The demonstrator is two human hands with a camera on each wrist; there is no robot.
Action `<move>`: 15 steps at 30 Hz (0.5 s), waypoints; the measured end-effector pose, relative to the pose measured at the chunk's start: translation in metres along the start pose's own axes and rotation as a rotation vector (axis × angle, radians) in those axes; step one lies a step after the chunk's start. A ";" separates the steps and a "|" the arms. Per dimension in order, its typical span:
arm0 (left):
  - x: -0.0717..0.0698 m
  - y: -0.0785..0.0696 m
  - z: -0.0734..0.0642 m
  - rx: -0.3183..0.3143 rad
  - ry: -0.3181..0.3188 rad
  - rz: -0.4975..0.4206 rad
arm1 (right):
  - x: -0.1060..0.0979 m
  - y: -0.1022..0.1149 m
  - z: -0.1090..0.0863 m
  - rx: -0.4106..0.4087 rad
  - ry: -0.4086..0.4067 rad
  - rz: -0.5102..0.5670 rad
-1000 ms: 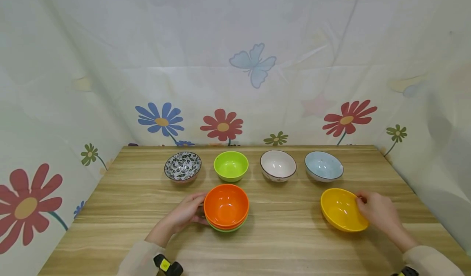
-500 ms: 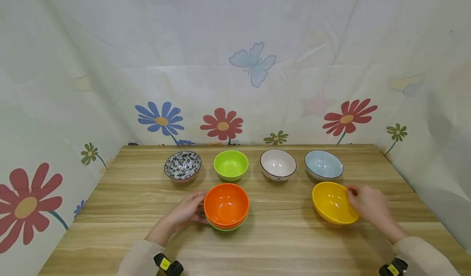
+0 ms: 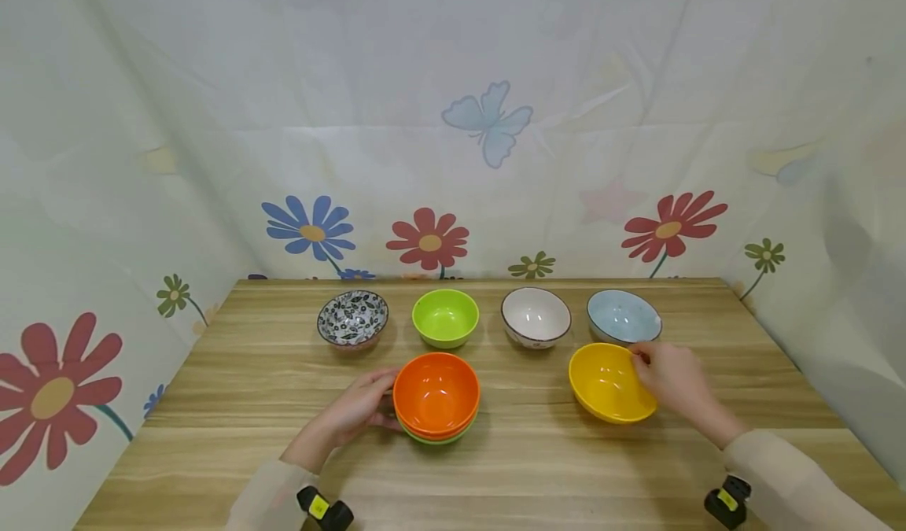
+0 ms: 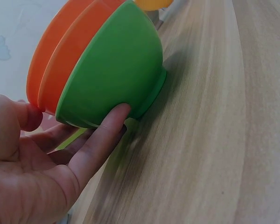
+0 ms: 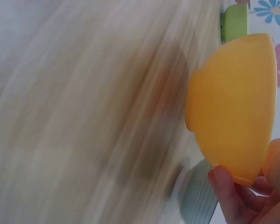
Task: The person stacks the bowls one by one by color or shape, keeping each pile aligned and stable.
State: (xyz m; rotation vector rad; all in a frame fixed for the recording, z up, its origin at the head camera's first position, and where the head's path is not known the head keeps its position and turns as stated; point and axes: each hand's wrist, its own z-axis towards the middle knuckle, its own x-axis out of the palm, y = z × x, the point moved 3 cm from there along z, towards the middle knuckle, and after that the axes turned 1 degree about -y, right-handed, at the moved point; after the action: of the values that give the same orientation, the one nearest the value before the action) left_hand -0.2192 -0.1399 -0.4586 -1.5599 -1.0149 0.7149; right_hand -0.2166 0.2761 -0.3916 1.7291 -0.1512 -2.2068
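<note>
Two orange bowls [image 3: 435, 393] sit nested in a green bowl [image 4: 116, 70] on the table. My left hand [image 3: 357, 411] holds this stack from its left side; in the left wrist view the thumb lies at the orange rims and the fingers against the green wall. A yellow bowl [image 3: 610, 385], slightly tilted, is held above the table in my right hand [image 3: 675, 381]. That hand pinches its right rim between thumb and fingers, and the right wrist view shows the yellow bowl's foot [image 5: 192, 100] off the wood.
Along the back of the wooden table [image 3: 538, 476] stand a black-and-white patterned bowl [image 3: 352, 318], a lime green bowl [image 3: 444, 318], a white bowl [image 3: 535, 318] and a light blue bowl [image 3: 619, 316]. Behind them hangs a flower-print cloth [image 3: 396, 106].
My right hand has carried the yellow bowl leftward and slightly away from me, nearer the orange stack. My left hand and the stack have stayed in place.
</note>
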 end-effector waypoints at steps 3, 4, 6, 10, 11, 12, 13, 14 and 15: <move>0.000 0.000 0.000 0.000 -0.001 -0.001 | 0.001 0.008 0.004 -0.014 0.004 0.020; 0.000 0.000 0.000 -0.001 -0.002 -0.002 | 0.002 0.010 0.005 -0.017 0.006 0.024; 0.000 0.001 0.000 0.000 -0.003 -0.001 | 0.004 0.015 0.007 -0.020 0.013 0.036; 0.000 0.001 0.000 -0.002 -0.002 -0.004 | 0.008 0.025 0.011 -0.033 0.012 0.044; 0.000 0.001 0.000 0.000 0.000 -0.004 | 0.008 0.028 0.012 -0.036 0.010 0.045; 0.000 0.001 0.000 0.000 0.001 -0.005 | 0.009 0.030 0.012 -0.041 0.006 0.046; 0.000 0.001 0.000 0.000 0.002 -0.004 | 0.010 0.033 0.013 -0.047 0.000 0.045; 0.000 0.001 0.000 0.002 0.003 -0.004 | 0.010 0.035 0.014 -0.054 -0.006 0.044; 0.000 0.001 0.000 0.003 0.004 -0.003 | 0.011 0.038 0.015 -0.057 -0.009 0.049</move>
State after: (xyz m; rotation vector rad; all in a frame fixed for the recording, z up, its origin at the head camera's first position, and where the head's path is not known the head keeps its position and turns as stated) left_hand -0.2190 -0.1404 -0.4591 -1.5563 -1.0124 0.7113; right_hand -0.2256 0.2353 -0.3874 1.6685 -0.1306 -2.1627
